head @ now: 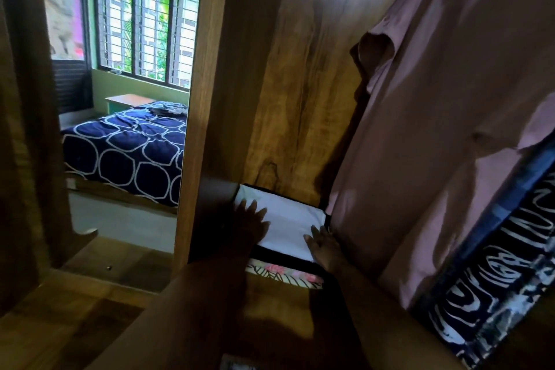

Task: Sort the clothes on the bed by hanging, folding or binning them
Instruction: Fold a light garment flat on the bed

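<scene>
The person reaches into a wooden wardrobe with both arms. The left hand lies flat on the left part of a folded white garment, fingers straight and spread, gripping nothing. The right hand lies flat on the near right corner of the same garment, fingers likewise straight and slightly spread. The white garment is the top item of a stack on the wardrobe floor, set against the back panel. Directly below it is a black layer, and below that a folded fabric with pink flowers protrudes at the near edge of the stack. To the right of the stack a pink garment hangs down, its lower edge just beside the right hand. Further right hangs a dark blue garment with a white pattern, partly covered by the pink one. To the left of the wardrobe side panel the room is visible. The bed carries a navy cover with white ring shapes. A small heap of clothes lies at the far end of the bed; the individual items cannot be told apart. A low table stands beside the bed under a barred window.
</scene>
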Demonstrator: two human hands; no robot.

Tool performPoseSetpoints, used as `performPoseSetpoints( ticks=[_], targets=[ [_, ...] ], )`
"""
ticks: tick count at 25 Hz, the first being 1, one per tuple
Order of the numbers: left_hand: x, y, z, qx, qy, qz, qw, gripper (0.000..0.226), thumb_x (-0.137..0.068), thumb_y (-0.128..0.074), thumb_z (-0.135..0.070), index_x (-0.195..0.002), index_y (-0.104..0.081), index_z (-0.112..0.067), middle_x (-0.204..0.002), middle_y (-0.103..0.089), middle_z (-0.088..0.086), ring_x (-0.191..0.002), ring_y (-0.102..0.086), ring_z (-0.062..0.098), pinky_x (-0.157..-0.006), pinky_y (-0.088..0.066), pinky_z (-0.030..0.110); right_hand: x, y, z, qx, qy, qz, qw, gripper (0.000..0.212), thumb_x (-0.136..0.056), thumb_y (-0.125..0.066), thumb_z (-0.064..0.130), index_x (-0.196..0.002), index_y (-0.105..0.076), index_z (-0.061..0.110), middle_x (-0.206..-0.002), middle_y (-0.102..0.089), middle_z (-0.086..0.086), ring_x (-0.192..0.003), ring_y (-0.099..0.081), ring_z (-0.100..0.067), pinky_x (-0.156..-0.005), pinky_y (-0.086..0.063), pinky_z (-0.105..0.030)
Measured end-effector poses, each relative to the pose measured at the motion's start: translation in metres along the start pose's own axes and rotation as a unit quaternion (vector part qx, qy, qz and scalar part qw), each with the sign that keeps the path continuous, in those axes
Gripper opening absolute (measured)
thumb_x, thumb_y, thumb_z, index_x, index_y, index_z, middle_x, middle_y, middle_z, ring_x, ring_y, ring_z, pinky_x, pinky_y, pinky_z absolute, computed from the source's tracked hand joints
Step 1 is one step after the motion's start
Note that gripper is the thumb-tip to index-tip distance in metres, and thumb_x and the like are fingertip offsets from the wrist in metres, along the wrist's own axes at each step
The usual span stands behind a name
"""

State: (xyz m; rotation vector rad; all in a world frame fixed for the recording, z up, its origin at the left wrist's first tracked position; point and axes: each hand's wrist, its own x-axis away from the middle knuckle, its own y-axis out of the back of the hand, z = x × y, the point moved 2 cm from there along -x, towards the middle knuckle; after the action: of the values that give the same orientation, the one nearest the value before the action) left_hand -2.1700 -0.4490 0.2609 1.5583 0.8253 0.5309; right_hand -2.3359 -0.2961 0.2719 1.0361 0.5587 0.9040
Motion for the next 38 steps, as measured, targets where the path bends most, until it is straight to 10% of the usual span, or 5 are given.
performPoseSetpoints(
  ticks=[5,10,16,24,38],
  targets=[
    [-0.01,-0.035,0.012,0.038,-0.07,-0.023,0.997,0.061,-0.093,-0.019,-0.05,-0.127,-0.06,-0.023,-0.134,-0.056,0.013,-0.139,-0.027,0.039,-0.113,-0.023,0.041,-0.002,-0.002,0.002,0.057,-0.016,0.038,0.997,0.061,-0.1,-0.027,0.051,-0.153,-0.017,0.021,-0.16,-0.005,-0.007,-0.148,-0.003,-0.024,-0.119,-0.006,-0.036],
    [0.006,-0.011,0.01,-0.018,-0.146,-0.11,0.983,0.064,-0.097,0.005,-0.051,-0.154,-0.006,-0.023,-0.161,-0.001,-0.003,-0.146,-0.015,0.013,-0.12,0.002,0.041,0.008,-0.001,-0.001,0.092,0.041,-0.032,0.994,0.06,-0.099,-0.024,0.052,-0.149,-0.031,0.019,-0.157,-0.024,-0.008,-0.145,-0.017,-0.023,-0.116,-0.008,-0.034],
    [0.054,0.058,-0.017,0.02,-0.124,-0.069,0.99,0.025,-0.087,-0.055,-0.019,-0.1,-0.076,-0.027,-0.106,-0.071,0.011,-0.084,-0.068,0.033,-0.065,-0.054,0.04,0.042,0.017,0.011,0.12,0.134,-0.11,0.977,0.085,-0.08,-0.007,0.061,-0.135,-0.052,0.014,-0.132,-0.056,-0.009,-0.121,-0.048,-0.028,-0.103,-0.033,-0.033],
    [0.115,0.038,-0.019,-0.058,-0.167,0.005,0.984,0.086,-0.079,-0.049,-0.075,-0.144,-0.041,-0.021,-0.147,-0.041,0.011,-0.129,-0.043,0.025,-0.11,-0.033,0.036,0.12,0.011,0.021,0.089,0.161,-0.026,0.983,0.062,-0.09,-0.057,0.038,-0.145,-0.036,0.018,-0.143,-0.043,-0.007,-0.13,-0.037,-0.029,-0.105,-0.034,-0.035],
    [0.224,0.055,-0.017,0.019,-0.086,0.148,0.985,0.066,-0.08,-0.077,-0.027,-0.139,-0.047,-0.018,-0.141,-0.05,0.003,-0.129,-0.047,0.022,-0.105,-0.034,0.028,0.198,0.022,0.033,0.113,0.145,0.161,0.97,0.046,-0.086,-0.068,0.037,-0.124,-0.06,0.011,-0.121,-0.061,-0.006,-0.113,-0.055,-0.021,-0.084,-0.039,-0.021]
  ],
)
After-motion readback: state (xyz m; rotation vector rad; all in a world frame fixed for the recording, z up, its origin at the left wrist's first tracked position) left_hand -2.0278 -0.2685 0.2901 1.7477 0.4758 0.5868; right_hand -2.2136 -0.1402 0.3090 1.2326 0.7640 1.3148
